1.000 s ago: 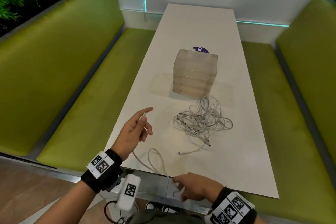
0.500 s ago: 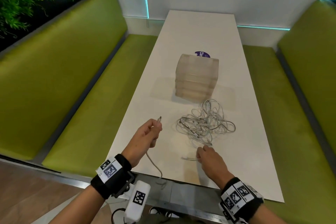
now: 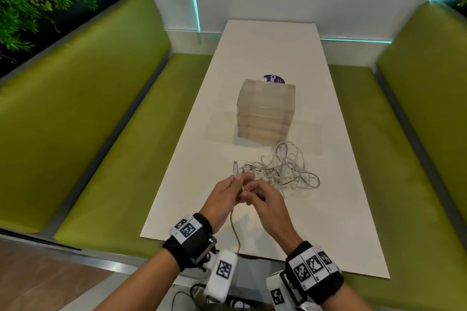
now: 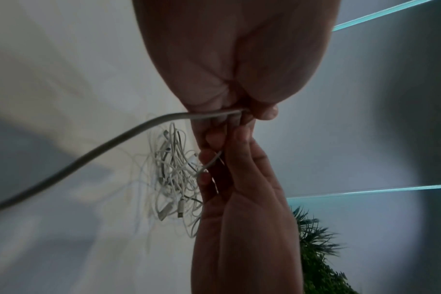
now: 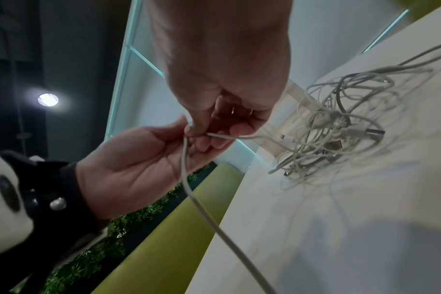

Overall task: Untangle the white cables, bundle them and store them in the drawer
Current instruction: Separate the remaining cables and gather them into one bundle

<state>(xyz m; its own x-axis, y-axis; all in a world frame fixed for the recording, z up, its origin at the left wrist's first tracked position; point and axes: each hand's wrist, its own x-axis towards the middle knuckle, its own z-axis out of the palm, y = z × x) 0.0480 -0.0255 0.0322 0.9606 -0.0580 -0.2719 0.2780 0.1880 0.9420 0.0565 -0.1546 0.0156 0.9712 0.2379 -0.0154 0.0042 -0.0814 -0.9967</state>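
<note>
A tangle of white cables (image 3: 283,171) lies on the white table (image 3: 265,53) just in front of a translucent drawer unit (image 3: 266,111), whose drawers look closed. My two hands meet above the table's near part, left of the tangle. My left hand (image 3: 236,182) pinches one loose white cable (image 3: 233,225) just below its plug, which sticks up. My right hand (image 3: 249,190) pinches the same cable beside the left fingers. In the right wrist view the cable (image 5: 202,208) hangs down from the pinch, and a strand runs to the tangle (image 5: 340,127). In the left wrist view the tangle (image 4: 171,175) lies behind both hands.
Green benches (image 3: 101,121) flank the table on both sides, with a white wall at the far end. A purple round sticker (image 3: 274,79) shows behind the drawer unit. The held cable hangs over the table's near edge (image 3: 237,251).
My right hand has left the table beside the tangle and come up to my left hand, where it now pinches the cable. The left hand still holds the plug end.
</note>
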